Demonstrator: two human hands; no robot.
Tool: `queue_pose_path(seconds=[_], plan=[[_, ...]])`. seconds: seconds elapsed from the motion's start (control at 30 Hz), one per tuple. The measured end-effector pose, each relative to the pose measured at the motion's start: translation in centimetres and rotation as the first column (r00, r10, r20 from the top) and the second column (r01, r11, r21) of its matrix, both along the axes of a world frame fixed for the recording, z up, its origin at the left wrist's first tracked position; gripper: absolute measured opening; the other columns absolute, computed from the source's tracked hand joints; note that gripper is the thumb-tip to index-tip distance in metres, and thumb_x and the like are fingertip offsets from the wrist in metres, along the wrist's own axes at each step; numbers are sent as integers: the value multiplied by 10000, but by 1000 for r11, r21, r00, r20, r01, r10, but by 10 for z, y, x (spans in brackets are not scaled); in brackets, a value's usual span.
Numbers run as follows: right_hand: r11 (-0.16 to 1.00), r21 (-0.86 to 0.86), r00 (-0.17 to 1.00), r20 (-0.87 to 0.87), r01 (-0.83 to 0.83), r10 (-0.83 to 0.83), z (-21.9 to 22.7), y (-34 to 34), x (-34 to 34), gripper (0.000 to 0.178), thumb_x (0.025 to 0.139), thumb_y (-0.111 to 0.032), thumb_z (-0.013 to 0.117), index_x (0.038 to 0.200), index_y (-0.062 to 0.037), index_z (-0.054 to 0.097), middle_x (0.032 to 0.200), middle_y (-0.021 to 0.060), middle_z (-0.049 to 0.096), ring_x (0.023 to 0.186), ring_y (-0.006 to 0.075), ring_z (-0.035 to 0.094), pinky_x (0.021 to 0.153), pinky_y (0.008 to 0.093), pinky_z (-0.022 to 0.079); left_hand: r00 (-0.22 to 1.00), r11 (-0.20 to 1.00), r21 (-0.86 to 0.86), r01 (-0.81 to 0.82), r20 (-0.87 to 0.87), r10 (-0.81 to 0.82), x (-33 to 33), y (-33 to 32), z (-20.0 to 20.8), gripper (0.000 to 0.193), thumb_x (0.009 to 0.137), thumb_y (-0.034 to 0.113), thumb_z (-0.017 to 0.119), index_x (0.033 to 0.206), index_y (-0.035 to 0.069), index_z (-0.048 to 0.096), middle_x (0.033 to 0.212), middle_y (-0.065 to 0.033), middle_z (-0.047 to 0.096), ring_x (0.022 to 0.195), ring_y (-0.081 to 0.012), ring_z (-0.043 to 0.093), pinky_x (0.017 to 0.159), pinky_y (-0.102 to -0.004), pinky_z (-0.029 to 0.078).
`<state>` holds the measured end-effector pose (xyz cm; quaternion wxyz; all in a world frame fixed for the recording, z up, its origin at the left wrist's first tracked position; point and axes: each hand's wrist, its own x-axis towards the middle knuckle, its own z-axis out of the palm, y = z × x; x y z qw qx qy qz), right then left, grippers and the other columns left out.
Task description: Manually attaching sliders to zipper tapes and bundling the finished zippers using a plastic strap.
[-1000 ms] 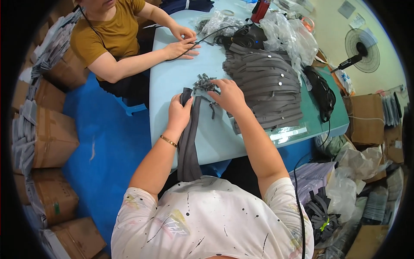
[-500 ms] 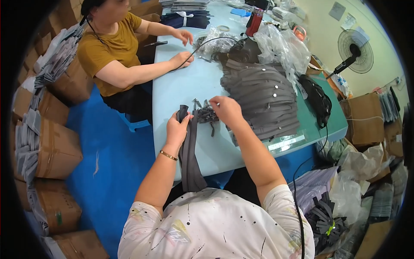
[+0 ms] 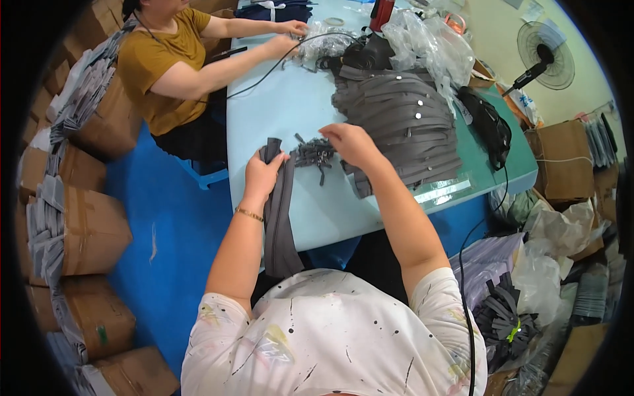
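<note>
My left hand [image 3: 261,174] is closed around the upper end of a dark grey zipper strip [image 3: 282,228], which hangs over the near table edge to my lap. Beside it on the table lies a small heap of dark zipper sliders [image 3: 313,154]. At the heap's right edge my right hand [image 3: 352,143] has thumb and forefinger pinched together; anything between them is too small to make out. A wide layered stack of dark grey zipper strips [image 3: 396,129] lies to the right of that hand.
Across the pale table [image 3: 264,105], a co-worker's hands [image 3: 290,38] reach to a clear plastic bag [image 3: 325,41]. A black cable [image 3: 264,78] crosses the tabletop. Crumpled plastic [image 3: 422,43] and a black bag [image 3: 487,125] lie at right. Cartons [image 3: 99,228] line the left floor.
The whole view has shifted slightly. My left hand still grips the zipper strip, and my right hand stays by the sliders. The co-worker's hands have come together at the plastic bag.
</note>
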<state>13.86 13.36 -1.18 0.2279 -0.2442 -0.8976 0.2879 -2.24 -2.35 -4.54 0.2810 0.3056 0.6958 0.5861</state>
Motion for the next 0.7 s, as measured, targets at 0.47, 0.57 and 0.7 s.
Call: queue_pose_path(seconds=[0.47, 0.57, 0.7], plan=[[987, 42, 986, 57, 152, -154, -22, -28, 30, 233, 750, -81, 620, 983, -83, 630, 935, 87, 614, 879, 273, 589, 750, 372, 476, 998, 998, 54, 16, 61, -19, 5, 2, -2, 158, 842, 164, 621, 923, 38, 572, 775, -32, 663, 476, -34, 391, 419, -187, 326], [985, 64, 984, 62, 163, -167, -15, -28, 36, 185, 762, -90, 613, 945, -82, 640, 888, 95, 596, 844, 279, 586, 729, 374, 474, 1000, 999, 44, 15, 12, -16, 7, -1, 3, 184, 835, 157, 614, 948, 21, 562, 761, -22, 667, 483, -45, 421, 450, -192, 355], [982, -4, 982, -13, 190, -190, 5, -38, 53, 127, 794, -97, 585, 898, -72, 653, 850, 90, 573, 813, 283, 581, 717, 364, 476, 984, 986, 108, 124, 113, -136, 19, -3, 17, 170, 834, 142, 627, 936, 19, 570, 760, -19, 664, 487, -29, 411, 450, -182, 343]])
